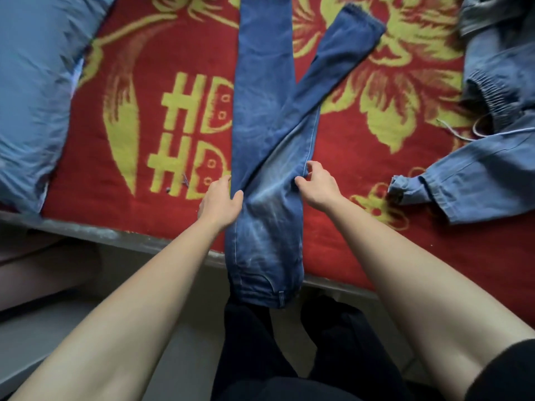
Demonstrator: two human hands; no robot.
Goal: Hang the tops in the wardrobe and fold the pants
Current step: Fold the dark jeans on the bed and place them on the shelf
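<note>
Left hand (221,199) holds the left edge of the jeans (266,134), right hand (315,185) pinches their right seam; the waistband overhangs the bed (115,234) edge, pillow (31,96) well apart.

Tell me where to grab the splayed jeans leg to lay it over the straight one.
Probably pinch the splayed leg of the jeans at its hem, coming from the right: it lies on top, angles off rightward, and that end lies free on the blanket.
</note>
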